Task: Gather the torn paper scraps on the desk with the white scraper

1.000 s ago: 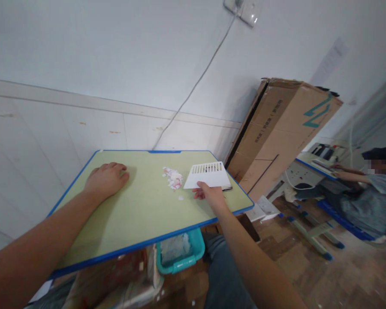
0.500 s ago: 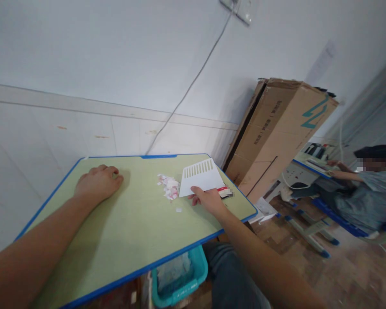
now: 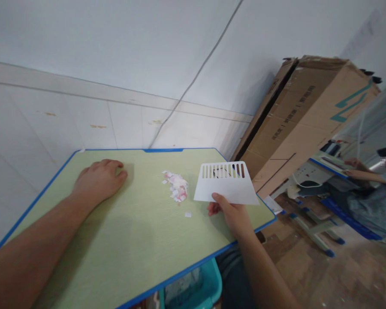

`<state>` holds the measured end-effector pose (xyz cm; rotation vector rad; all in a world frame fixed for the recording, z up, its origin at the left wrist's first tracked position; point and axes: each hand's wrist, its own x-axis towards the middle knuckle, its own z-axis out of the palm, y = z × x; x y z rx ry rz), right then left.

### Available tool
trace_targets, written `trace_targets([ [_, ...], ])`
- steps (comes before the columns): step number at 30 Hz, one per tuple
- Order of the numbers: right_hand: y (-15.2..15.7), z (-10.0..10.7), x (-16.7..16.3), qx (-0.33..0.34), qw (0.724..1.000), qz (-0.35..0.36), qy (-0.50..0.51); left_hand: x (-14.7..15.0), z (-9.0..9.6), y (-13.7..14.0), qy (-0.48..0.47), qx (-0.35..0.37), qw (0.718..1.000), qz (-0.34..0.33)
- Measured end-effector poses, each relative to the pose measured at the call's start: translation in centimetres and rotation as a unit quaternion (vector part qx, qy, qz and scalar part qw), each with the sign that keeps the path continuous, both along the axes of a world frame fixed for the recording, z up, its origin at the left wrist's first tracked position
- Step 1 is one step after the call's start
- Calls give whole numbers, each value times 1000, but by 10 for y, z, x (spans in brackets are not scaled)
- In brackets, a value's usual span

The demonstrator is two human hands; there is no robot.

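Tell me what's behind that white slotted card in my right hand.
Through its slots, the card shows bits of the table and dark lines I can't identify. Fingers of your right hand curl beneath; the card's solid part hides anything else.

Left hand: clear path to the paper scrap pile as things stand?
Likely yes: nothing visible stands between the left hand and the paper scrap pile, just tabletop. The right hand holds the white slotted card on the pile's other side.
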<state>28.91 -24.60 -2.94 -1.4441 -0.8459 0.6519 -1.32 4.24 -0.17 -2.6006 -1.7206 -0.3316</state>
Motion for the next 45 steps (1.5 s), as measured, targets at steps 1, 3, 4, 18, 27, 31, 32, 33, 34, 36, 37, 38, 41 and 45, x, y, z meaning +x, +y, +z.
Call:
trace_targets([
  [1, -1, 1, -2, -3, 1000, 7, -1, 0, 1, -1, -1, -4, 1000, 0],
  [3, -4, 2, -6, -4, 1000, 16, -10, 1, 2, -3, -2, -11, 1000, 0],
  [4, -7, 2, -8, -3, 1000, 15, -17, 1, 2, -4, -4, -13, 1000, 1],
  [18, -9, 1, -15, -11, 999, 13, -29, -5, -8, 4, -50, -8, 999, -15],
  [27, -7, -3, -13, -21, 999, 8, -47, -1, -4, -3, -36, -16, 999, -8],
  [31, -7, -2, -12, -17, 999, 8, -35, 0, -1, -7, -31, -27, 999, -4],
  [32, -7, -2, -12, -16, 999, 9, -30, 1, 0, -8, -30, -29, 999, -4],
  [33, -7, -2, -12, -16, 999, 10, -27, 1, 1, -9, -29, -30, 999, -2],
  [34, -7, -3, -12, -17, 999, 13, -27, 2, 2, -9, -27, -32, 999, 0],
  [36, -7, -5, -10, -19, 999, 18, -30, 1, 2, -8, -23, -33, 999, 2],
  [37, -6, -6, -10, -19, 999, 22, -34, 1, 1, -7, -23, -30, 999, 1],
  [38, -6, -8, -9, -20, 999, 26, -37, 0, 0, -6, -25, -27, 999, 0],
  [41, -4, -11, -8, -16, 999, 21, -40, -1, -3, -4, -29, -24, 999, -5],
  [45, -4, -10, -11, -13, 999, 8, -30, -1, -1, -7, -31, -28, 999, -7],
])
